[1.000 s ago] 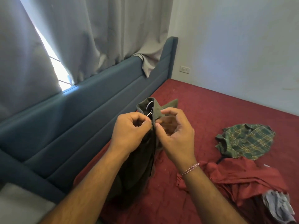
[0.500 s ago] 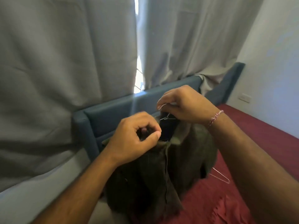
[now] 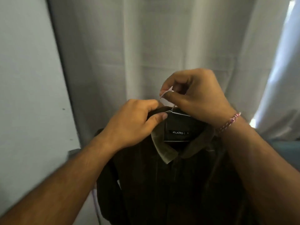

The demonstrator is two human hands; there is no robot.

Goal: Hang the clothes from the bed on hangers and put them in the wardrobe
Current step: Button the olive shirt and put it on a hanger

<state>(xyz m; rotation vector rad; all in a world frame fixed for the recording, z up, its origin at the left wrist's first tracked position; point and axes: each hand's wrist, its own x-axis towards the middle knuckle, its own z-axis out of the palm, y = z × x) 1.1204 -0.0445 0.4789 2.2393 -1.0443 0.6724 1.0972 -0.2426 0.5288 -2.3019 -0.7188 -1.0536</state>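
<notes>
Half a second ago the bed's red cover and blue headboard filled the right side of my view; now both are nearly gone and the grey curtain [image 3: 162, 46] hangs straight ahead, with the dark olive shirt [image 3: 170, 184] lifted up in front of it. My right hand [image 3: 199, 96] has closed round the hook of the wire hanger [image 3: 172, 109], thumb and forefinger pinching the thin metal just above the collar. My left hand [image 3: 131, 122] grips the left side of the collar, fingers curled over the cloth and the thumb pressed against it beside the base of the hook. The shirt hangs from the hanger, collar open toward me, its black neck label [image 3: 177, 132] readable (it says "zudio"). A pink and white thread bracelet [image 3: 228, 122] sits on my right wrist.

Behind the shirt the curtain blocks the whole background. A pale wall [image 3: 29, 95] stands to the left of it, touching its edge. Bright daylight shows through a gap at the far right of the curtain, and a sliver of the blue headboard [image 3: 285, 146] peeks out past my right forearm. Both forearms cover the shirt's shoulders, so the hanger's arms are mostly hidden.
</notes>
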